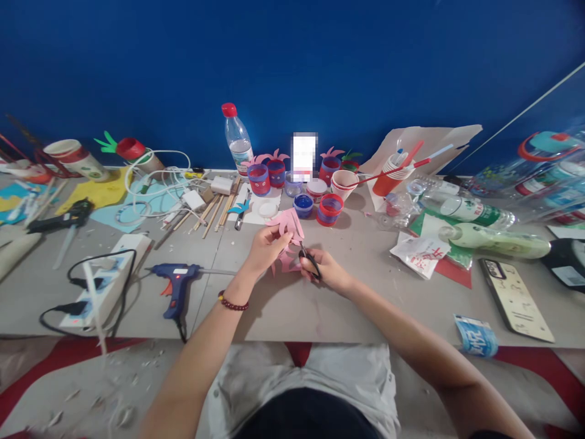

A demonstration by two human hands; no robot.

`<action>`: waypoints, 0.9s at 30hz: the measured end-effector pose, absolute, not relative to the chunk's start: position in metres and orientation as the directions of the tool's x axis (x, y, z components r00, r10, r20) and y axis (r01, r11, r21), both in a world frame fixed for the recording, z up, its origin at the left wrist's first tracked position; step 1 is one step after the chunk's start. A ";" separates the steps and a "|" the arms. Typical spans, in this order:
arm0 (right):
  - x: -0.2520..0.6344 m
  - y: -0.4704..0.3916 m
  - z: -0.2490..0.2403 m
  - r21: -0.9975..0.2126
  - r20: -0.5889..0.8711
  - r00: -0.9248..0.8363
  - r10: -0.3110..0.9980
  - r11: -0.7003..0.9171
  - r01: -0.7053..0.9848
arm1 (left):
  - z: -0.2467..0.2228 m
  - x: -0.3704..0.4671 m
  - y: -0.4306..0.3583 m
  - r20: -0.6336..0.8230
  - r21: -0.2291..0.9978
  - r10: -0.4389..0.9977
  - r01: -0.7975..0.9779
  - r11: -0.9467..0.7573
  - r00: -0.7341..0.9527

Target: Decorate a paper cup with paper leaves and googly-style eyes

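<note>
My left hand (270,245) pinches a piece of pink paper (289,221) above the middle of the table. Black-handled scissors (311,263) are gripped in my right hand (326,270), their blades pointing up at the pink paper's lower right edge. Beneath, another cut pink paper piece (289,261) shows, partly hidden by my hands. Just beyond stand a jar of blue paint (303,206) and a red and blue painted ring-shaped cup (329,210). Farther back are small painted cups (259,180) with pink paper leaves on top.
A blue hot glue gun (176,283) and a white power strip (107,280) lie to the left. A bottle with a red cap (237,140) stands at the back. Plastic bottles (470,210), a phone (516,299) and a blue wrapper (476,335) lie on the right.
</note>
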State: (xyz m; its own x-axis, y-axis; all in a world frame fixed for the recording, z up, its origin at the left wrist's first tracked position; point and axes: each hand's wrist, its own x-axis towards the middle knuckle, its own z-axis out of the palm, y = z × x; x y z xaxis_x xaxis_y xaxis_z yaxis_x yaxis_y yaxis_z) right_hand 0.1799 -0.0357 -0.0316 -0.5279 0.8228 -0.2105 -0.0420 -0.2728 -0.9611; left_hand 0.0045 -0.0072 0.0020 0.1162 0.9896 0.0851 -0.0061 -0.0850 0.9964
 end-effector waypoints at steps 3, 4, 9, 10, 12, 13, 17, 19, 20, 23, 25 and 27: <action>0.180 -0.036 -0.032 -0.963 -0.209 -0.529 0.823 -0.268 -0.038 | 0.002 0.004 -0.007 0.074 0.997 0.989 -0.011 -0.073 0.124; 0.180 -0.036 -0.032 -0.962 -0.211 -0.527 0.823 -0.270 -0.036 | 0.002 0.004 -0.007 0.068 0.998 0.990 -0.011 -0.067 0.125; 0.181 -0.036 -0.032 -0.958 -0.222 -0.527 0.821 -0.283 -0.037 | 0.000 0.003 -0.006 0.068 0.998 0.990 -0.013 -0.067 0.124; 0.180 -0.036 -0.031 -0.957 -0.224 -0.526 0.820 -0.287 -0.040 | 0.000 0.003 -0.006 0.070 0.998 0.990 -0.012 -0.069 0.123; 0.180 -0.036 -0.031 -0.955 -0.229 -0.521 0.823 -0.294 -0.044 | 0.000 0.003 -0.006 0.070 0.998 0.991 -0.013 -0.069 0.116; 0.180 -0.036 -0.031 -0.954 -0.232 -0.518 0.823 -0.296 -0.044 | 0.000 0.003 -0.006 0.072 0.997 0.991 -0.015 -0.071 0.112; 0.180 -0.036 -0.032 -0.955 -0.239 -0.519 0.820 -0.296 -0.028 | 0.001 0.003 -0.006 0.076 0.997 0.993 -0.020 -0.074 0.089; 0.181 -0.035 -0.033 -0.956 -0.238 -0.525 0.817 -0.293 -0.022 | 0.000 0.003 -0.005 0.071 0.997 0.996 -0.022 -0.070 0.061; 0.181 -0.035 -0.033 -0.956 -0.237 -0.528 0.816 -0.292 -0.022 | 0.000 0.002 -0.004 0.071 0.997 0.997 -0.025 -0.070 0.044; 0.180 -0.035 -0.033 -0.956 -0.231 -0.537 0.812 -0.292 -0.031 | -0.002 0.002 -0.003 0.069 0.996 0.997 -0.052 -0.068 0.023; 0.180 -0.035 -0.032 -0.957 -0.225 -0.540 0.811 -0.287 -0.032 | -0.001 0.002 -0.004 0.073 0.995 0.996 -0.072 -0.069 0.043; 0.180 -0.035 -0.031 -0.960 -0.217 -0.537 0.815 -0.277 -0.032 | 0.000 0.002 -0.005 0.079 0.995 0.996 -0.071 -0.075 0.048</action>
State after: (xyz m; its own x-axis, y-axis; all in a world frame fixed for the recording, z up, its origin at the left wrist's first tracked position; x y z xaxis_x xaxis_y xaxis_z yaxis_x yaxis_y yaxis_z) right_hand 0.1797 -0.0355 -0.0310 -0.5374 0.8149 -0.2172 -0.0316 -0.2768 -0.9604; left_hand 0.0019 -0.0047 -0.0004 0.0483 0.9957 0.0789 -0.0707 -0.0754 0.9946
